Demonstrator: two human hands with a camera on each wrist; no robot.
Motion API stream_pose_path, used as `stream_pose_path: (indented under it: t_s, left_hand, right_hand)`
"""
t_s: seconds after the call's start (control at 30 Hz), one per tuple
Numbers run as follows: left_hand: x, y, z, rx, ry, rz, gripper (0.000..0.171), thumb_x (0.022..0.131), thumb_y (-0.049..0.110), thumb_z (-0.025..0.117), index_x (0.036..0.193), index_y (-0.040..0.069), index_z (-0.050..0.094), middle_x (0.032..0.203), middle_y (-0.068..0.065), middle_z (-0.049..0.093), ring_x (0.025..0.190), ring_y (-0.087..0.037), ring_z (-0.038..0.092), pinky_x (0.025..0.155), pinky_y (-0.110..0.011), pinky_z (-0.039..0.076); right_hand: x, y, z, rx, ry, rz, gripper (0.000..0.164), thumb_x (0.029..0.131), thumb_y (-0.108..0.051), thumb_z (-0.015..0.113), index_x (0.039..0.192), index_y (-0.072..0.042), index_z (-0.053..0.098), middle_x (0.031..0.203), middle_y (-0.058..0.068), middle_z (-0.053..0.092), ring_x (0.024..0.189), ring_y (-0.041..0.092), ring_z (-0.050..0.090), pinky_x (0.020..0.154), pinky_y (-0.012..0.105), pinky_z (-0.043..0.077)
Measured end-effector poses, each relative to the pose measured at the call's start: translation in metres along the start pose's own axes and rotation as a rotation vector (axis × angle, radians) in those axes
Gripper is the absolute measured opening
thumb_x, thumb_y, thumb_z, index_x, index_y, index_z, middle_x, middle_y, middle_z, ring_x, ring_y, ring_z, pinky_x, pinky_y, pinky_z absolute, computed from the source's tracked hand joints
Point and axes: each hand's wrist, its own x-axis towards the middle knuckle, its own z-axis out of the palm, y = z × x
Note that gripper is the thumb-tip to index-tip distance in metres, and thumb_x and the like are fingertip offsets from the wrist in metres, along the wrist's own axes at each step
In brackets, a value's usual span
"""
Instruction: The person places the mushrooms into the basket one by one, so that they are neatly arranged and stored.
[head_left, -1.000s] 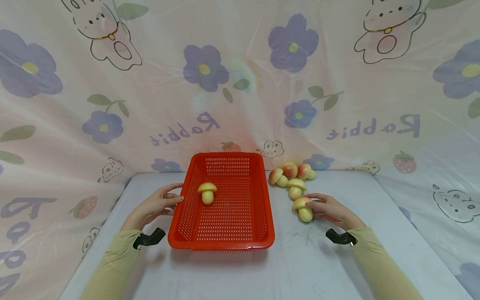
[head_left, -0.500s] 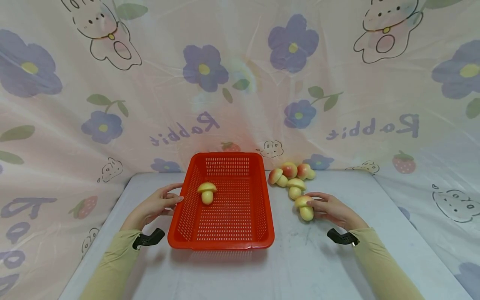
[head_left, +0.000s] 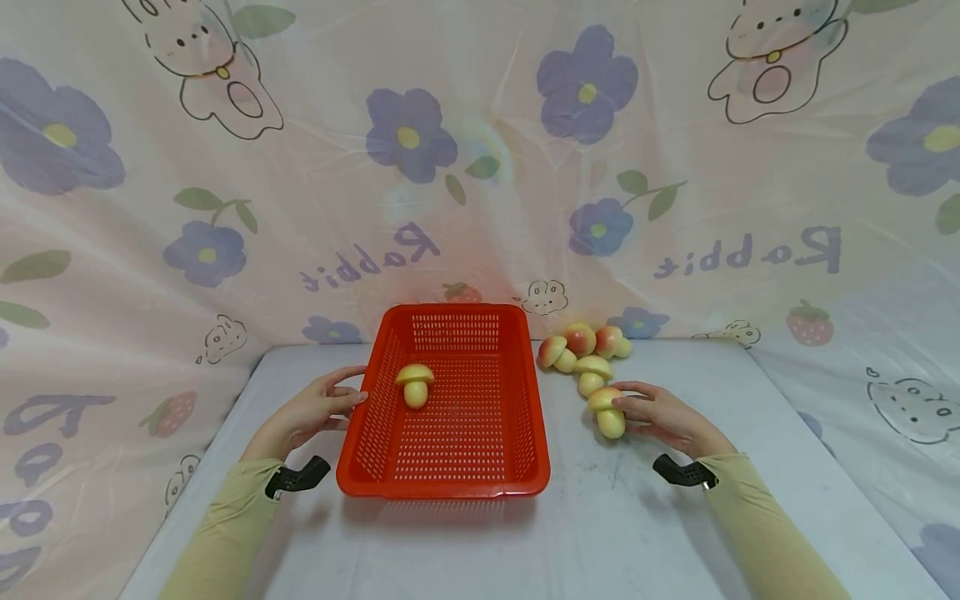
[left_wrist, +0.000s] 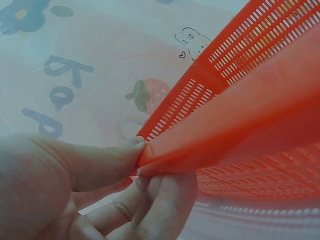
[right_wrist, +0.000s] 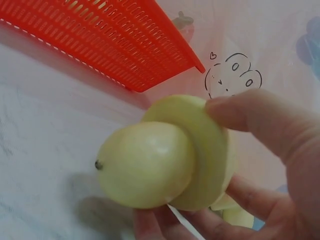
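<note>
A red plastic basket (head_left: 442,487) with slotted walls stands mid-table, and one yellow toy mushroom (head_left: 416,385) lies inside it. My left hand (head_left: 318,410) pinches the basket's left rim; in the left wrist view the thumb lies on top of the rim and fingers curl beneath. To the right of the basket, my right hand (head_left: 663,417) holds another toy mushroom (right_wrist: 150,160) by its cap, between thumb and fingers. Its yellow stem points toward the basket side in the right wrist view, with a small dark spot at the tip.
Several more toy mushrooms (head_left: 580,340) with reddish or yellow caps lie clustered at the back, beside the basket's right wall. The nearest of them, a yellow mushroom (head_left: 592,377), is just behind the held one. A printed curtain (head_left: 480,208) hangs behind the white table (head_left: 637,533).
My right hand and its mushroom have shifted only slightly. The left hand and the basket stay where they were.
</note>
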Motion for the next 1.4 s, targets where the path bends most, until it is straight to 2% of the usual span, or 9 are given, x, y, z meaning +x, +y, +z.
stream_pose_path:
  t_s: [0.5, 0.83, 1.1, 1.4]
  left_hand:
    - [0.002, -0.004, -0.002, -0.042, -0.016, 0.003, 0.063, 0.097, 0.02, 0.058, 0.15, 0.01, 0.025, 0.106, -0.015, 0.064, 0.088, -0.027, 0.065, 0.079, -0.042, 0.055]
    - [0.001, -0.006, -0.003, -0.044, -0.011, 0.0, 0.053, 0.099, 0.022, 0.055, 0.144, 0.004, 0.033, 0.116, -0.017, 0.061, 0.095, -0.027, 0.063, 0.082, -0.041, 0.054]
    - [0.003, -0.006, -0.003, -0.061, 0.002, -0.003, 0.052, 0.098, 0.02, 0.056, 0.142, 0.003, 0.034, 0.114, -0.014, 0.062, 0.096, -0.026, 0.064, 0.082, -0.041, 0.054]
    - [0.003, -0.005, -0.004, -0.047, -0.014, 0.027, 0.052, 0.098, 0.019, 0.057, 0.141, 0.002, 0.034, 0.113, -0.016, 0.062, 0.096, -0.027, 0.064, 0.081, -0.043, 0.054]
  right_hand:
    - [0.003, -0.004, 0.004, 0.034, 0.008, 0.006, 0.059, 0.098, -0.017, 0.056, 0.143, 0.006, 0.026, 0.118, 0.007, 0.055, 0.107, 0.019, 0.056, 0.091, 0.041, 0.049]
    - [0.004, -0.019, 0.01, 0.005, 0.019, -0.024, 0.064, 0.098, -0.022, 0.056, 0.145, 0.006, 0.022, 0.125, 0.011, 0.049, 0.115, 0.026, 0.049, 0.096, 0.044, 0.045]
    - [0.005, -0.029, 0.015, 0.01, 0.005, -0.04, 0.062, 0.098, -0.02, 0.056, 0.146, 0.003, 0.025, 0.129, 0.011, 0.048, 0.114, 0.025, 0.051, 0.096, 0.045, 0.045]
    - [0.008, -0.045, 0.021, 0.038, 0.012, -0.066, 0.062, 0.097, -0.019, 0.058, 0.144, 0.005, 0.025, 0.124, 0.011, 0.048, 0.113, 0.026, 0.05, 0.093, 0.044, 0.047]
